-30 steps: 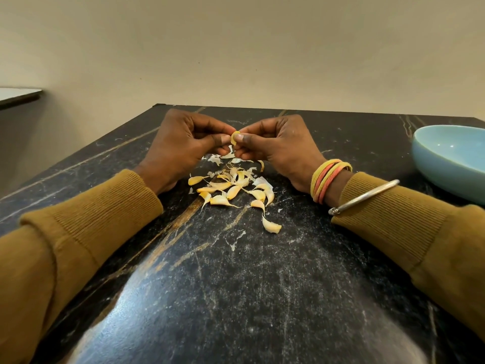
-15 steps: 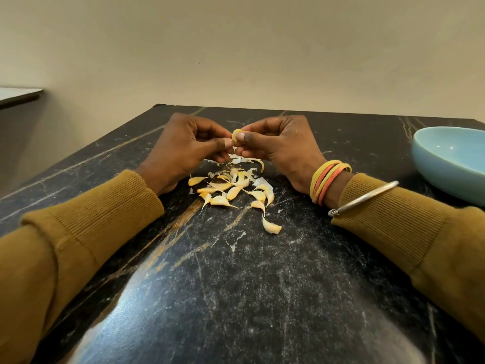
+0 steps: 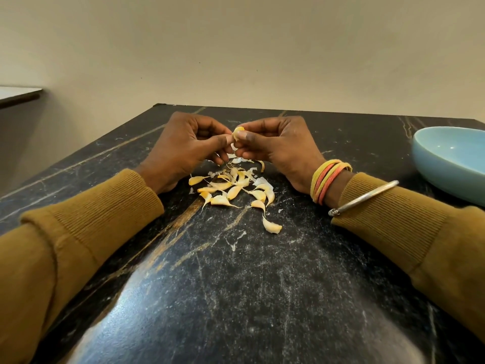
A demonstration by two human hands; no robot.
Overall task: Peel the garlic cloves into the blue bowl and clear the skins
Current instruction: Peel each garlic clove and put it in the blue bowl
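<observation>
Both hands met above the middle of the dark marble desk (image 3: 236, 285), nearer its far edge. The left hand (image 3: 183, 148) and the right hand (image 3: 283, 145) each had fingers curled and pinched one garlic clove (image 3: 238, 133) between thumb and fingertips — a strip of skin hung down from it. Just below the hands, on the desk, lay a pile of cloves and skins (image 3: 236, 185), with one clove (image 3: 271, 227) a little apart toward the near edge. The blue bowl (image 3: 451, 164) stood at the desk's right edge, well apart from the pile — its inside was only partly in view. Thread bands (image 3: 328, 179) and a metal bangle (image 3: 364, 197) circled the right wrist.
</observation>
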